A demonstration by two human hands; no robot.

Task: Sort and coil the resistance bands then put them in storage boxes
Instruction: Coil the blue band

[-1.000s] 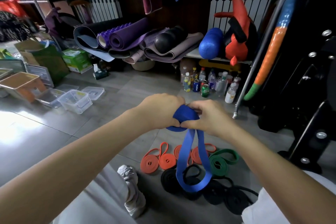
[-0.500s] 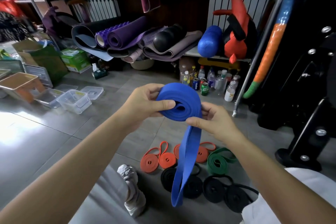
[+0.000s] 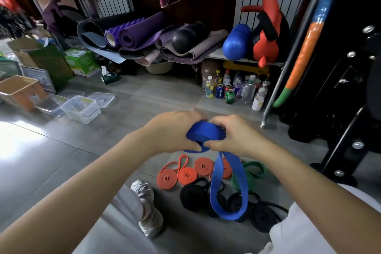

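Both hands are holding the blue band [image 3: 203, 135] in the air in front of the knees. The left hand [image 3: 171, 130] is curling its fingers over the rolled part from one side, and the right hand [image 3: 233, 136] is clamping it from the other, with the thumbs meeting underneath. The unrolled tail [image 3: 226, 202] is hanging down as a long flat loop in front of the black bands [image 3: 191, 194] on the floor; whether it is touching them I cannot tell. The band is looking wide, flat and limp, so it is probably light and soft, but likely springy enough for the roll to loosen if the grip relaxes. A sensible hold would be one hand squeezing the roll across its outer wrap while the other is feeding the tail in close to the roll, flat and untwisted. For carrying, fingers should be trapping the free end against the roll. Orange bands [image 3: 185, 174] and a green band [image 3: 252, 171] are lying coiled beside the black ones, and the clear boxes [image 3: 80, 109] are sitting well apart to the left.
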